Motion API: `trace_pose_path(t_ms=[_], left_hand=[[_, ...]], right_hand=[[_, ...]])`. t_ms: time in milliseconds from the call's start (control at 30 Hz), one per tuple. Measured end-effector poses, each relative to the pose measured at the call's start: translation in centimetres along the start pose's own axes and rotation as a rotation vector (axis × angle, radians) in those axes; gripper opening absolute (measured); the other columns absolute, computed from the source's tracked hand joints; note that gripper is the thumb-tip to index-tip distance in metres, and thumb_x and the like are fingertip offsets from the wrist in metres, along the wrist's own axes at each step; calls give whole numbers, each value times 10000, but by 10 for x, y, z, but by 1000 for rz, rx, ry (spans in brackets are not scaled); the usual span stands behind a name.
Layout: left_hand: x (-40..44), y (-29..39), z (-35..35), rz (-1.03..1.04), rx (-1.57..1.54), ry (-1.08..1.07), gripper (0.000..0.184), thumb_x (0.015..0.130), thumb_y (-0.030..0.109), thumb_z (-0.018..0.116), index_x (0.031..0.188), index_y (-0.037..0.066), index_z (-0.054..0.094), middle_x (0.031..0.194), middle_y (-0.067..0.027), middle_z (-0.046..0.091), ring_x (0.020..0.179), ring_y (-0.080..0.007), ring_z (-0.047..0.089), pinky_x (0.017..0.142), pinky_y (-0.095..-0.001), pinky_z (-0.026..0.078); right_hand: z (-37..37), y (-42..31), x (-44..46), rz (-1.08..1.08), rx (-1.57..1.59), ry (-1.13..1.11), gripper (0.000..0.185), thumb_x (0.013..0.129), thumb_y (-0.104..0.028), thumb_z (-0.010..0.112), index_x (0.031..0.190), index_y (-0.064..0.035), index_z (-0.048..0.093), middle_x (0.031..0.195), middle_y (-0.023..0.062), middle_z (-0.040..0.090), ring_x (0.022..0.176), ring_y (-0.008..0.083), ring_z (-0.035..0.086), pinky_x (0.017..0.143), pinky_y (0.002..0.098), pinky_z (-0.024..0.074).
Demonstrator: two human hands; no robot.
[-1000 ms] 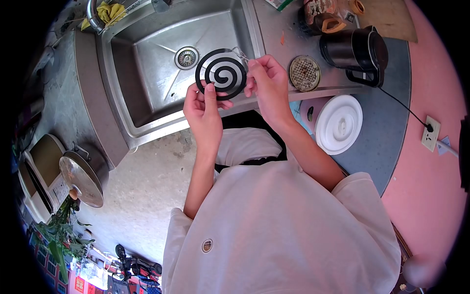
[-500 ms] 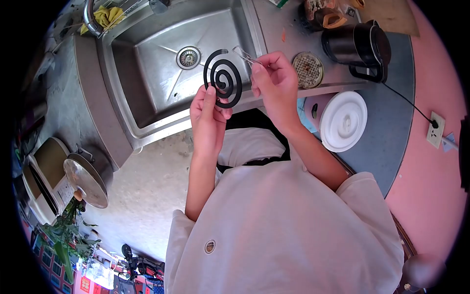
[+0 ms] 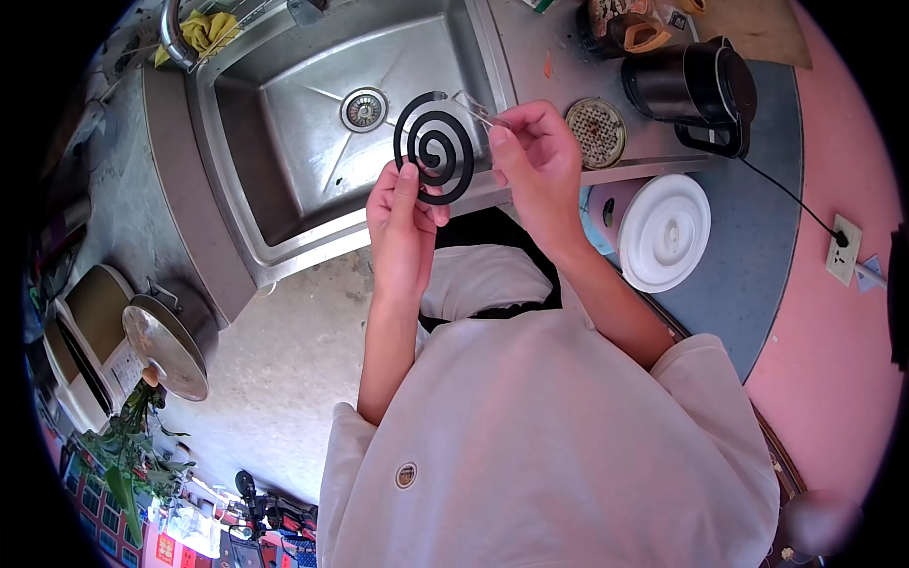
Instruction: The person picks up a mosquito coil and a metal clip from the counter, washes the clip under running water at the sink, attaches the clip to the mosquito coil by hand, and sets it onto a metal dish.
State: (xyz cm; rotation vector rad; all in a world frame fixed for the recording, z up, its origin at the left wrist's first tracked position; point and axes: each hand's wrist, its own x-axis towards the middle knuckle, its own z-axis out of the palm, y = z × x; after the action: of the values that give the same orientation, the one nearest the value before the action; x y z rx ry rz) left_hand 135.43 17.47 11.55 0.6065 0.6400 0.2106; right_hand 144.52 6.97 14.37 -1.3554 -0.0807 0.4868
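A black spiral coil [image 3: 458,142] is pinched at its lower left edge by my left hand [image 3: 402,213], above the front edge of the steel sink [image 3: 312,123]. My right hand [image 3: 540,156] pinches a thin bent metal wire piece [image 3: 471,107] just right of the coil. The wire's looped end is close to the coil's outer tip; whether they touch I cannot tell. To the right of my right hand, a round tin with a perforated top [image 3: 596,134] lies on the steel counter.
A black kettle [image 3: 668,85] with a cord to a wall socket [image 3: 842,251] stands at right. Below it is a white-lidded bucket [image 3: 665,234]. A faucet [image 3: 173,33] and yellow cloth [image 3: 210,33] are at upper left, a lidded pot [image 3: 166,346] at lower left.
The coil has turned in my left hand, from facing the camera to a more slanted angle. My right hand and the wire have moved slightly right. The whole view has shifted a little.
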Motion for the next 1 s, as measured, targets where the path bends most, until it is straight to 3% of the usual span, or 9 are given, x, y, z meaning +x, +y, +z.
trace_pose_path(t_ms=[567, 733, 1000], left_hand=[[-3, -1, 1, 64, 53, 23, 154, 907, 184, 465, 890, 37, 507, 685, -43, 553, 494, -97, 487, 479, -212, 402], [-3, -1, -1, 186, 229, 53, 162, 909, 173, 455, 906, 20, 508, 678, -55, 564, 495, -109, 505, 476, -220, 411], [-5, 3, -2, 246, 303, 90, 151, 906, 155, 461, 921, 12, 505, 672, -61, 571, 491, -113, 520, 472, -218, 424]], right_hand=[[1, 3, 0, -203, -156, 20, 158, 756, -9, 624, 855, 13, 503, 730, 6, 530, 648, 35, 491, 558, 173, 424], [-7, -4, 5, 17, -86, 6, 114, 797, -57, 602, 840, 20, 529, 744, 11, 560, 655, 26, 505, 566, 165, 426], [-10, -7, 8, 54, -151, -79, 151, 826, -122, 585, 878, 16, 552, 742, 10, 565, 625, 43, 504, 543, 172, 411]])
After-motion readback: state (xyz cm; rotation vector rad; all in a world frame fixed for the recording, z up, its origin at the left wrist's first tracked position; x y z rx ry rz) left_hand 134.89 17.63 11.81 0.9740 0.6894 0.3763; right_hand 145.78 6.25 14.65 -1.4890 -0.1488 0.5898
